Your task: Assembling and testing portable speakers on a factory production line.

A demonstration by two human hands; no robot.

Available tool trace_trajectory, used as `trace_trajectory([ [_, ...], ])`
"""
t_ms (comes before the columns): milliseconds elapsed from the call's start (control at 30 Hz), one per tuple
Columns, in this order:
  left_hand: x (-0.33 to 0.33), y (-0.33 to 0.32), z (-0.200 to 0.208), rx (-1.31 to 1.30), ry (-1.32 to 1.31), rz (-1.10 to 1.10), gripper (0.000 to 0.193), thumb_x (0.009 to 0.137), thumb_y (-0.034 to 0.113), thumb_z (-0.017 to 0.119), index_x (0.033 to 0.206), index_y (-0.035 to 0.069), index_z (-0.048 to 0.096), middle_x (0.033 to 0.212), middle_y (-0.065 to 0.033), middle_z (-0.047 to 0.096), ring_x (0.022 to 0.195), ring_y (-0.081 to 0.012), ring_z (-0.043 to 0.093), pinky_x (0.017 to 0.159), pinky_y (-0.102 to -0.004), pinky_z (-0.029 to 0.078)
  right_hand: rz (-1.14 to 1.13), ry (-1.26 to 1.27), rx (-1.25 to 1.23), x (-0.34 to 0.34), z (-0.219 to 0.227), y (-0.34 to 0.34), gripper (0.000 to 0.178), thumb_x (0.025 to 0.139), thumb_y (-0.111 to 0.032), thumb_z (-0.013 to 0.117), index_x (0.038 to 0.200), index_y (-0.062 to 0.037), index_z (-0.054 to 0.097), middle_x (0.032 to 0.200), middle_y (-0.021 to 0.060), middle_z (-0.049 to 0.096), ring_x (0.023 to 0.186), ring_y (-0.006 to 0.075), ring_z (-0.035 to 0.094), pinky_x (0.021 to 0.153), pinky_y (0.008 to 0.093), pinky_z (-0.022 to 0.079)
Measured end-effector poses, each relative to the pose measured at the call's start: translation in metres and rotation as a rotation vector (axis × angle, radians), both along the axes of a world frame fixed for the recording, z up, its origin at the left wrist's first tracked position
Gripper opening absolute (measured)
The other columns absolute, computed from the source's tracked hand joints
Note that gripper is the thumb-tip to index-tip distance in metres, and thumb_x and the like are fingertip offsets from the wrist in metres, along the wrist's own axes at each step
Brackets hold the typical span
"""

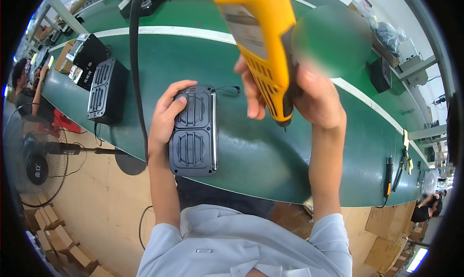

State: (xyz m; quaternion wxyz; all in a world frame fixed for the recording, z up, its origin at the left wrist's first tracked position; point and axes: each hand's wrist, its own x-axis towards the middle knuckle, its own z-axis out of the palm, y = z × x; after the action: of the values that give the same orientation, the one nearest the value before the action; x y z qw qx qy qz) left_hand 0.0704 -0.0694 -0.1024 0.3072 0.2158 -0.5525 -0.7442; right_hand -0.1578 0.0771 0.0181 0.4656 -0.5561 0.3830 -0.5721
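Observation:
My left hand [165, 113] grips the upper left corner of a black portable speaker [192, 149], thumb on its front. The speaker lies face up at the near edge of the green table, with two ribbed grilles, a silver antenna along its right side and a small strap loop at the top. My right hand [316, 95] is wrapped round a yellow and black electric screwdriver [266, 54], raised over the table to the right of the speaker. Its thin bit points down, apart from the speaker. The tool's body hides part of my right fingers.
A second black speaker [107, 91] stands at the left, near a box [88, 54] with black sides. A dark cord [137, 74] hangs down left of my left hand. At right lie a black pen-shaped tool [388, 175] and pliers [402, 168]. A floor fan [38, 168] stands at left.

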Motion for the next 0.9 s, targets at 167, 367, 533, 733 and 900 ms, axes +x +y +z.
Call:
trace_trajectory([
  [167, -0.005, -0.006, 0.0, -0.055, 0.011, -0.046, 0.036, 0.099, 0.005, 0.05, 0.133, -0.001, 0.059, 0.118, -0.0067, 0.065, 0.103, -0.0101, 0.062, 0.092, -0.0242, 0.049, 0.242, -0.318, -0.008, -0.004, 0.004, 0.009, 0.091, 0.098, -0.065, 0.05, 0.145, 0.011, 0.034, 0.092, 0.0214, 0.06, 0.052, 0.0165, 0.056, 0.042, 0.0268, 0.048],
  [367, 0.005, -0.003, 0.0, -0.038, 0.04, -0.034, 0.037, 0.098, 0.003, 0.048, 0.132, -0.001, 0.06, 0.116, -0.0073, 0.065, 0.103, -0.0112, 0.062, 0.093, -0.0249, 0.049, 0.791, -0.576, 0.045, 0.008, 0.0, 0.003, 0.088, 0.092, -0.059, 0.068, 0.141, 0.0078, 0.039, 0.093, 0.0184, 0.055, 0.067, 0.0237, 0.062, 0.054, 0.0308, 0.055],
  [533, 0.004, -0.014, -0.023, -0.166, -0.04, -0.016, 0.035, 0.097, 0.006, 0.05, 0.13, -0.001, 0.062, 0.121, -0.0065, 0.062, 0.113, -0.0132, 0.058, 0.101, -0.0262, 0.044, 0.315, -0.467, -0.014, 0.041, 0.012, 0.027, 0.097, 0.078, -0.045, 0.078, 0.148, 0.0033, 0.031, 0.101, 0.0222, 0.054, 0.054, 0.0222, 0.059, 0.044, 0.0304, 0.049],
  [733, 0.0, -0.012, -0.016, -0.187, 0.019, -0.052, 0.035, 0.098, 0.009, 0.051, 0.131, -0.001, 0.061, 0.123, -0.0066, 0.061, 0.114, -0.0136, 0.058, 0.102, -0.0257, 0.043, 0.167, -0.49, -0.029, 0.05, 0.02, 0.025, 0.106, 0.081, -0.036, 0.08, 0.156, 0.0003, 0.014, 0.101, 0.0218, 0.052, 0.055, 0.0268, 0.063, 0.044, 0.0326, 0.054],
  [900, 0.0, -0.006, -0.003, -0.119, -0.096, -0.019, 0.039, 0.098, 0.009, 0.048, 0.134, -0.001, 0.059, 0.123, -0.0101, 0.063, 0.111, -0.0147, 0.061, 0.1, -0.0261, 0.046, 0.088, -0.362, -0.145, 0.039, 0.013, 0.017, 0.104, 0.08, -0.04, 0.081, 0.15, 0.0022, 0.017, 0.1, 0.0225, 0.052, 0.057, 0.0292, 0.065, 0.046, 0.0324, 0.056],
])
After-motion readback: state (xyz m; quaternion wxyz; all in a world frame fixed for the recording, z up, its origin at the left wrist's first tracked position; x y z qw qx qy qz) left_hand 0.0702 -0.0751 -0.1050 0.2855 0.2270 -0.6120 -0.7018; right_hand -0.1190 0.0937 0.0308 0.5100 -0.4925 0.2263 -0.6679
